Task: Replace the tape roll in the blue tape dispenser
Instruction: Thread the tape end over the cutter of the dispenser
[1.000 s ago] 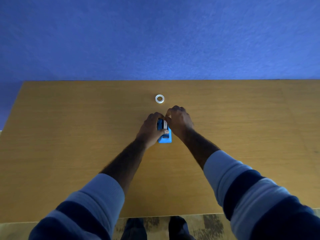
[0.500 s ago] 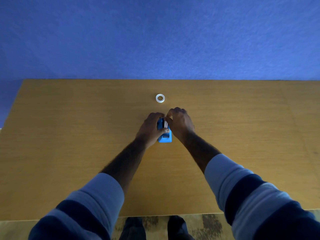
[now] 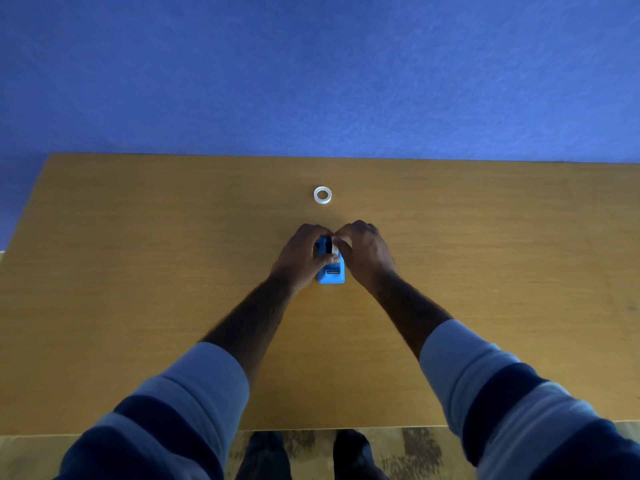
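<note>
Holding a white roll (image 3: 335,250) in its slot, blue dispenser (image 3: 331,273) sits between both hands.

Both hands (image 3: 332,254) curled, fingertips together

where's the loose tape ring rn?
In the head view the loose tape ring lies flat on the table, center, just beyond the hands and the blue dispenser, toward the wall, touching nothing.
</note>
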{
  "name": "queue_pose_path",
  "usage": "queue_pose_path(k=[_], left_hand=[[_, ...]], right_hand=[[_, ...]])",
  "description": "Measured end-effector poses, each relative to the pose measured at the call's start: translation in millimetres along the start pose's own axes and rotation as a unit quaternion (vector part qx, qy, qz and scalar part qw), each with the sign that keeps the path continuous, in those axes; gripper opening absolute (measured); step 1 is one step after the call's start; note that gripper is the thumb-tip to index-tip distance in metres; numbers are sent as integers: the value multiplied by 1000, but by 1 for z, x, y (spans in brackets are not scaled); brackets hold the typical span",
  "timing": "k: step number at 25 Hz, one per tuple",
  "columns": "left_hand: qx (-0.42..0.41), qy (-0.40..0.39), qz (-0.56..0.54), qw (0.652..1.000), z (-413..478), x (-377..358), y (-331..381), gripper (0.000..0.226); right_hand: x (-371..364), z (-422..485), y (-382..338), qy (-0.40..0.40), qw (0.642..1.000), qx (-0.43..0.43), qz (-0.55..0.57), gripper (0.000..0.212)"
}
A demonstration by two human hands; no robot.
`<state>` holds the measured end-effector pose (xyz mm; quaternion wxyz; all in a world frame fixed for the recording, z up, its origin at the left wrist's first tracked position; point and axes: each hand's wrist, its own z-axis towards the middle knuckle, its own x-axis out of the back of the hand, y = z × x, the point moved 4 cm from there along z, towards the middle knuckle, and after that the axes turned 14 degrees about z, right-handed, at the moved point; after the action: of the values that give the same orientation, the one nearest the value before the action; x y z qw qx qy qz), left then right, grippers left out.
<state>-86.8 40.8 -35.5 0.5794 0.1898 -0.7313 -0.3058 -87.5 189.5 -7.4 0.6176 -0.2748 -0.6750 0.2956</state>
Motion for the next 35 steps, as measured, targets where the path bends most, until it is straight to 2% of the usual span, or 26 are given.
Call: queue_pose_path(k=[5,12,20,24,35], left_hand=[[8,-1,-6,1000,0,2,2,56],[-4,1,23,1000,-1,3,5,45],[-8,-10,34,999,5,1,1,42],[0,-14,35,999,6,1,0,43],[-12,-31,51,998,7,3,2,33]], right_hand=[[0,2,-3,7,1000,15,-17,18],[-2,15,-5,8,998,32,-56,13],[1,-5,-4,31,991,100,-81,14],[1,6,-9,25,991,87,-98,12],[-1,3,-7,-26,997,65,-14,3]])
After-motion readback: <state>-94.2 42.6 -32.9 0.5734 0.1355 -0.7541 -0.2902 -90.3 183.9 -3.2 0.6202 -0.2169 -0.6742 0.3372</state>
